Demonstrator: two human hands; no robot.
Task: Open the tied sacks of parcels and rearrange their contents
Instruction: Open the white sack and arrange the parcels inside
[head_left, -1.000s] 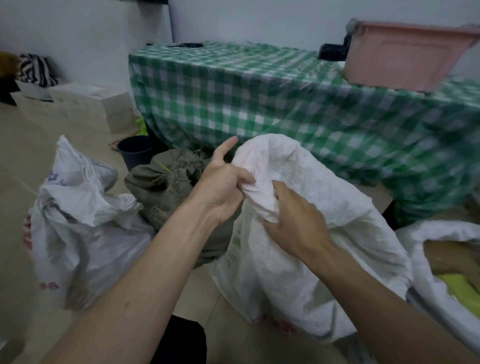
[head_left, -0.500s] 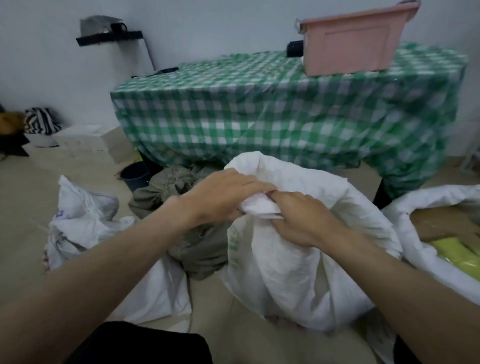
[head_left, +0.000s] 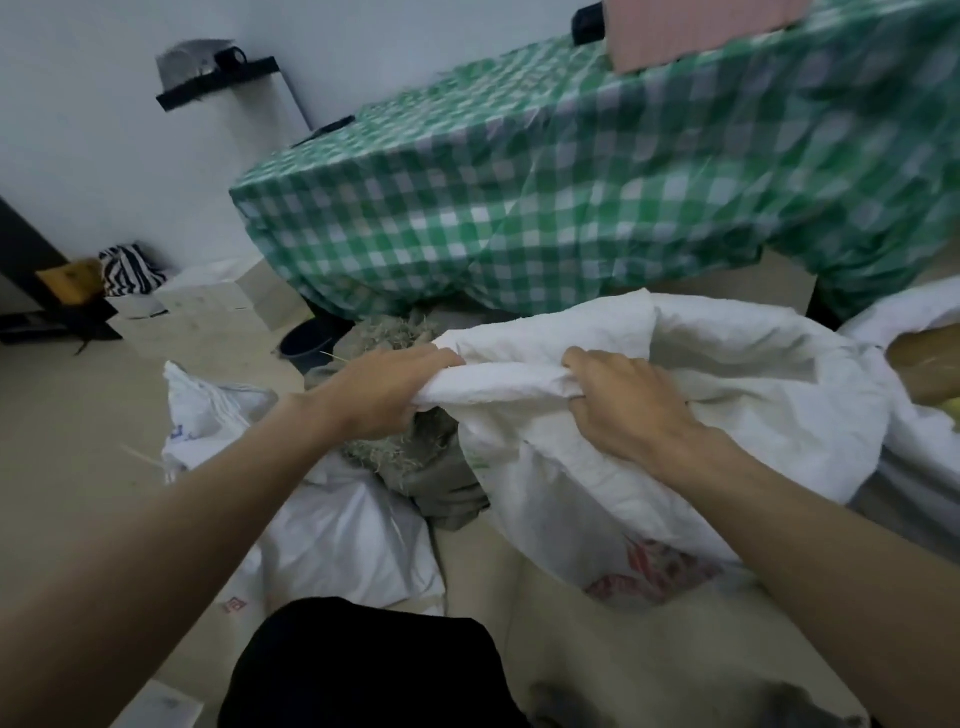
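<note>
A large white woven sack (head_left: 582, 499) stands on the floor in front of me with its mouth spread wide. My left hand (head_left: 384, 389) grips the near rim of the sack at its left end. My right hand (head_left: 623, 405) grips the same rolled rim further right. The inside of the sack is in shadow and its contents are hidden. A second white sack (head_left: 332, 525) lies at the left, and an olive-grey cloth sack (head_left: 441, 478) sits between the two. At the right edge a third white sack (head_left: 919, 436) lies open, showing a brown parcel (head_left: 930, 364).
A table under a green checked cloth (head_left: 571, 182) stands just behind the sacks, with a pink bin (head_left: 691, 26) on top. A dark bucket (head_left: 306, 343) sits by the table leg. White boxes (head_left: 218, 296) and a zebra-striped bag (head_left: 130, 270) lie by the far wall.
Both hands have moved apart along the rim, pulling the white sack's bunched mouth wide open. The view has tilted and dropped closer to the sack.
</note>
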